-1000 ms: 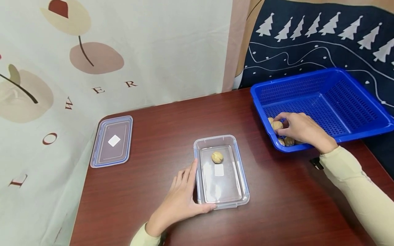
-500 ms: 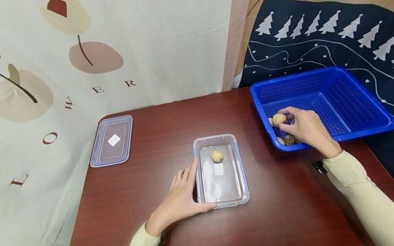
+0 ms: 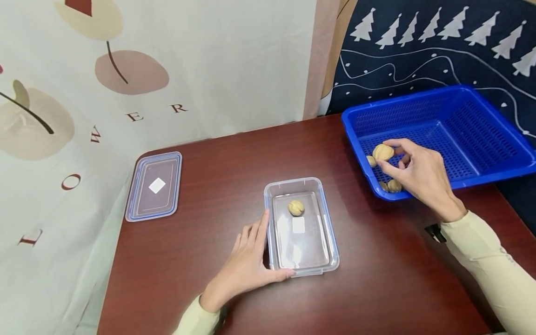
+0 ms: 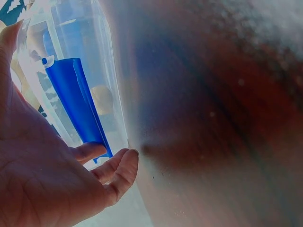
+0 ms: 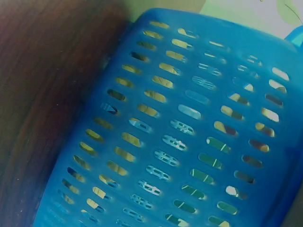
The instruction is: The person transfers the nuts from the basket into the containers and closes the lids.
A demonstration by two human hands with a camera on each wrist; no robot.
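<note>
A walnut [image 3: 383,152] is pinched between the thumb and forefinger of my right hand [image 3: 423,174], over the near left part of the blue basket [image 3: 473,178]. More walnuts [image 3: 394,186] lie inside that basket, partly under the hand. My left hand [image 3: 247,263] rests at the clear plastic container [image 3: 332,242], straight fingers along its left side and thumb at its front edge. One walnut [image 3: 296,208] sits on the container's floor, towards the far end. In the left wrist view the fingertips are at a blue clip flap [image 4: 73,94] on the container's side.
A clear lid [image 3: 144,200] with a blue seal and a white sticker lies at the table's far left. Printed cloths hang behind the table [image 3: 209,186]. The right wrist view is filled by the slotted basket wall [image 5: 189,113], which hides the right hand.
My right hand has lifted the walnut up from the others in the basket and drawn slightly right. The left hand and the container stay in place, with a slight shift of the head view.
</note>
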